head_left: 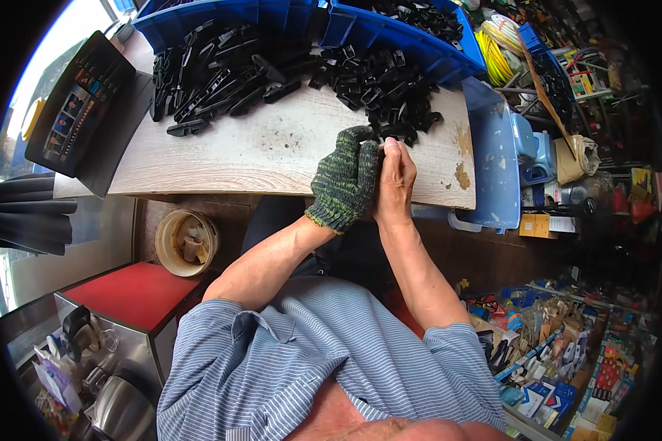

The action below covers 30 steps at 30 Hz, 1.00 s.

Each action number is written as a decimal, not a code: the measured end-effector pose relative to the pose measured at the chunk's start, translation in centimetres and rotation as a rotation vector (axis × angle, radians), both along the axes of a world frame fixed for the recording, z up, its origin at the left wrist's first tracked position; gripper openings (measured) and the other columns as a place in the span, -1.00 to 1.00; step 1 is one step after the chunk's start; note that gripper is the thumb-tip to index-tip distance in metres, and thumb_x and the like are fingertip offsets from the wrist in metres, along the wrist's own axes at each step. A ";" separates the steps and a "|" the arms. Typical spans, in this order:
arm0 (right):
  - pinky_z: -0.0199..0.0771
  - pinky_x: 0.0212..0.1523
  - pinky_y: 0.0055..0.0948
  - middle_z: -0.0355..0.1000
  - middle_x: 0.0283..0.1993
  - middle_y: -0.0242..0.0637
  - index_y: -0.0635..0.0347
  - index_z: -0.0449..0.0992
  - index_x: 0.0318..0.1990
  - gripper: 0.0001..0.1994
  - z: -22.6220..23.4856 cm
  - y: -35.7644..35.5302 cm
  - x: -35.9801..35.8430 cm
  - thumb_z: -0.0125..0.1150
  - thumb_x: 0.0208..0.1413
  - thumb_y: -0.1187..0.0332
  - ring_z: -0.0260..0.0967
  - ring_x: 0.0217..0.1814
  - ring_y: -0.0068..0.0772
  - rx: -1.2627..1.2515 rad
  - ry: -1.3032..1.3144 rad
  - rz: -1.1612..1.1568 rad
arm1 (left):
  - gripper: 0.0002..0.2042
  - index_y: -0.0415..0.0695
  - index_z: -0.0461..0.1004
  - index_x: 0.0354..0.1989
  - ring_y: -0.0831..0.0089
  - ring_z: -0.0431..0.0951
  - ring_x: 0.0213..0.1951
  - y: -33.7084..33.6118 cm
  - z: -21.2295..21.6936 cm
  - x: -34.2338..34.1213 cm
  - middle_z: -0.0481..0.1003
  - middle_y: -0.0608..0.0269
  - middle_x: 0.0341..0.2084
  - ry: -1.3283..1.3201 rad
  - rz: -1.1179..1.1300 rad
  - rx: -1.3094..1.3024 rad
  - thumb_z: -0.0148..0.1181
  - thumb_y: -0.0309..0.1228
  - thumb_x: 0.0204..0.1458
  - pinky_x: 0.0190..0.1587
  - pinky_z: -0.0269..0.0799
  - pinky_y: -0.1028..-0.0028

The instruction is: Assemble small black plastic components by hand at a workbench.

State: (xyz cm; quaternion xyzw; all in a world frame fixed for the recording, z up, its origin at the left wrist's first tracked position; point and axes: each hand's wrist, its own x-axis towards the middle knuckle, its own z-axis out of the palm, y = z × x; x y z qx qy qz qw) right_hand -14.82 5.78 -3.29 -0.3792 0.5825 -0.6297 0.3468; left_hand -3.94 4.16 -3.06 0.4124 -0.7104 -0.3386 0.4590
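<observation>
My left hand (343,176), in a dark green and black knitted glove, is closed and held against my bare right hand (396,176). Both are above the front part of the pale wood-grain table (265,151). The fingers of each hand are bent in, with the fingertips meeting. Whatever sits between them is mostly hidden; a small dark bit shows at the tips. Just beyond the fingers lies a heap of small black plastic pieces (390,92). To its left spreads a pile of longer black plastic parts (224,77).
Blue bins (228,18) line the table's far edge. A laptop (77,110) stands at the left. Below are a cream bucket (162,242) and a red-topped cabinet (136,294). Against the right edge is a light blue tub (499,158); crowded shelves (552,353) fill the right side.
</observation>
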 end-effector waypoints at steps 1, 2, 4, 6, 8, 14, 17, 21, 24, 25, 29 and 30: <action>0.22 -0.34 -0.60 0.26 -0.42 -0.59 0.10 0.42 -0.37 -0.75 0.1 0.1 0.1 0.03 0.33 0.21 0.16 -0.38 -0.72 -0.002 0.001 0.000 | -0.78 -0.20 0.47 -0.01 0.05 0.58 -0.23 -0.1 0.0 0.2 0.45 -0.04 0.00 -0.035 0.029 -0.126 0.03 -0.42 0.23 -0.20 0.51 0.20; 0.24 -0.32 -0.59 0.28 -0.40 -0.59 0.10 0.43 -0.36 -0.76 0.2 0.2 0.2 0.03 0.33 0.20 0.17 -0.36 -0.71 0.008 -0.038 -0.001 | -0.78 -0.19 0.46 0.00 0.08 0.59 -0.25 -0.1 0.0 0.3 0.48 -0.03 -0.04 -0.069 0.057 -0.252 0.01 -0.41 0.26 -0.20 0.51 0.22; 0.25 -0.30 -0.59 0.30 -0.38 -0.58 0.09 0.44 -0.35 -0.76 0.4 0.3 0.3 0.04 0.32 0.19 0.18 -0.34 -0.70 0.016 -0.076 -0.005 | -0.77 -0.19 0.44 0.02 0.12 0.60 -0.27 0.2 0.9 0.3 0.51 -0.01 -0.12 0.083 0.039 -0.049 0.00 -0.39 0.28 -0.21 0.50 0.24; 0.25 -0.23 -0.58 0.29 -0.37 -0.61 0.07 0.43 -0.36 -0.76 0.7 0.4 0.4 0.05 0.33 0.18 0.18 -0.30 -0.71 0.019 -0.124 -0.028 | -0.77 -0.19 0.43 0.03 0.16 0.60 -0.29 0.3 1.4 0.2 0.54 0.01 -0.20 0.233 0.016 0.155 -0.01 -0.37 0.30 -0.22 0.50 0.26; 0.24 -0.20 -0.58 0.29 -0.37 -0.62 0.06 0.43 -0.36 -0.76 1.1 0.5 0.5 0.07 0.32 0.17 0.18 -0.27 -0.73 0.001 -0.131 -0.023 | -0.75 -0.18 0.40 0.05 0.23 0.60 -0.33 0.2 1.1 0.3 0.56 0.05 -0.33 0.239 0.050 0.150 -0.02 -0.32 0.33 -0.25 0.49 0.29; 0.07 -0.38 -0.62 0.15 -0.49 -0.64 0.06 0.40 -0.45 -0.72 2.0 1.1 0.9 0.13 0.30 0.18 0.01 -0.43 -0.74 -0.067 -0.150 -0.002 | -0.75 -0.14 0.42 0.01 0.07 0.60 -0.33 0.0 1.0 0.5 0.55 0.06 -0.21 0.220 0.001 0.055 -0.03 -0.28 0.30 -0.29 0.48 0.15; 0.15 -0.52 -0.56 0.21 -0.53 -0.60 0.07 0.42 -0.44 -0.71 3.1 1.5 0.7 0.13 0.29 0.15 0.07 -0.56 -0.68 0.011 -0.178 -0.077 | -0.76 -0.16 0.43 -0.01 0.13 0.61 -0.30 0.1 1.9 0.8 0.56 0.04 -0.24 0.365 -0.043 0.399 -0.02 -0.28 0.32 -0.27 0.48 0.20; 0.59 -0.54 -0.10 -0.02 -0.78 -0.50 0.17 0.39 -0.42 -0.67 4.7 1.1 -3.0 0.09 0.26 0.10 0.03 -0.75 -0.54 0.104 -0.326 -0.265 | -0.75 -0.15 0.41 0.06 0.60 0.49 -0.36 -0.3 -0.3 0.7 0.50 0.30 -0.34 0.449 0.012 0.282 0.04 -0.29 0.33 -0.38 0.51 0.55; 0.66 -0.47 -0.06 -0.06 -0.76 -0.46 0.16 0.28 -0.24 -0.72 7.8 1.0 -7.9 0.06 0.26 0.12 0.02 -0.77 -0.51 0.093 -0.383 -0.530 | -0.75 -0.16 0.40 0.08 0.60 0.50 -0.33 -0.3 -0.3 0.5 0.51 0.27 -0.27 0.408 0.040 0.189 0.08 -0.34 0.31 -0.34 0.55 0.55; 0.67 -0.44 -0.06 -0.03 -0.73 -0.43 0.16 0.27 -0.16 -0.69 8.0 1.3 -10.1 0.08 0.25 0.10 0.03 -0.75 -0.48 0.052 -0.351 -0.600 | -0.75 -0.16 0.40 0.08 0.60 0.50 -0.33 -0.3 -0.2 0.5 0.51 0.27 -0.27 0.410 0.035 0.186 0.08 -0.34 0.31 -0.34 0.55 0.55; 0.70 -0.46 0.03 0.03 -0.72 -0.39 0.12 0.37 -0.06 -0.63 7.1 2.3 -14.1 0.28 0.13 0.12 0.15 -0.71 -0.42 0.021 -0.284 -0.836 | -0.74 -0.18 0.40 0.08 0.60 0.50 -0.32 -0.2 0.1 0.0 0.51 0.25 -0.20 0.437 0.011 0.168 0.11 -0.37 0.29 -0.34 0.56 0.56; 0.70 -0.49 0.01 0.05 -0.72 -0.39 0.12 0.39 -0.03 -0.62 6.4 2.9 -14.0 0.32 0.12 0.15 0.18 -0.72 -0.43 0.037 -0.255 -0.774 | -0.74 -0.18 0.40 0.08 0.60 0.50 -0.32 -0.2 0.2 0.0 0.51 0.25 -0.19 0.446 0.002 0.182 0.11 -0.37 0.29 -0.35 0.56 0.56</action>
